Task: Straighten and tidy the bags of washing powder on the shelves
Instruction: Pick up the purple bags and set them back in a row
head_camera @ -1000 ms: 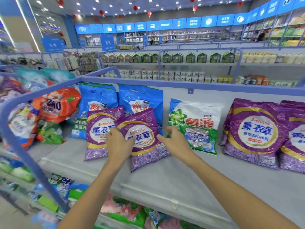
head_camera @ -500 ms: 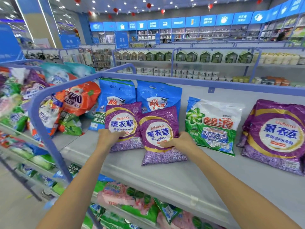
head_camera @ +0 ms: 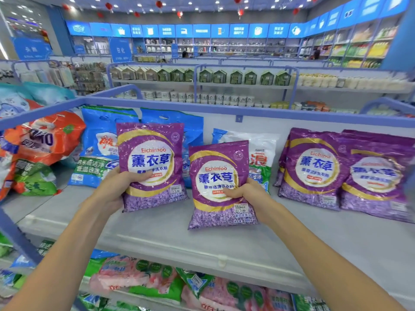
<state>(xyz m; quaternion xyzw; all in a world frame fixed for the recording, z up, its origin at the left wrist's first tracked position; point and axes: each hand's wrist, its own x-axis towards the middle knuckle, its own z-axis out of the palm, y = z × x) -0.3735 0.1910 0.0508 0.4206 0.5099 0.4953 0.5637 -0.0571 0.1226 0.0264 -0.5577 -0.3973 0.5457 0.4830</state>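
Head view: two small purple bags of washing powder, one gripped in each hand, raised upright over the shelf (head_camera: 157, 234).

A second ago these bags lay slumped and overlapping against the blue bags (head_camera: 101, 131). Now the left hand (head_camera: 116, 189) grips the left purple bag (head_camera: 152, 158) with its thumb across the front, and the right hand (head_camera: 244, 194) clasps the right purple bag (head_camera: 219, 176) at its right edge. The two stand apart with labels facing out, the right one lower and partly covering the green-and-white bag (head_camera: 262, 149). Whether their lower edges touch the shelf I cannot tell. The overlap is undone, so what likely remains is to set them down square, perhaps beside the large purple bags (head_camera: 314, 167).
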